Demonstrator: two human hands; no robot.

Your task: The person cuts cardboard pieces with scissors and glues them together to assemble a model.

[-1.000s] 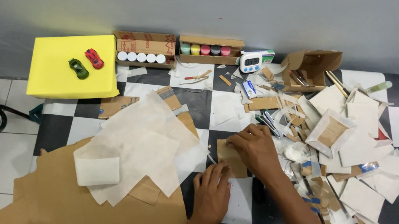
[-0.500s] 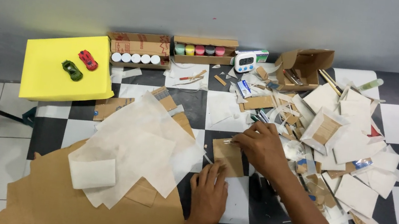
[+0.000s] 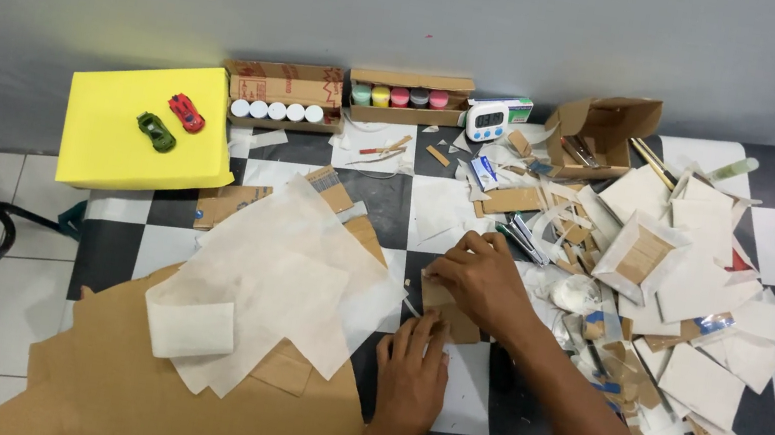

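Your left hand (image 3: 410,377) lies flat, pinning the near end of the small brown cardboard piece (image 3: 450,315), while your right hand (image 3: 480,279) curls over its far end, fingers pinching the edge — looks like a fold or crease in progress. Next move needs steady downward pressure so it can't slide. The piece sits between both hands, long axis running roughly from you toward the wall, slightly tilted — its facing is hidden.

a black-and-white checkered counter (image 3: 380,201) carries brown cardboard sheets (image 3: 150,396), white paper (image 3: 288,274), paint-jar boxes (image 3: 409,99) and scattered scraps (image 3: 690,290).
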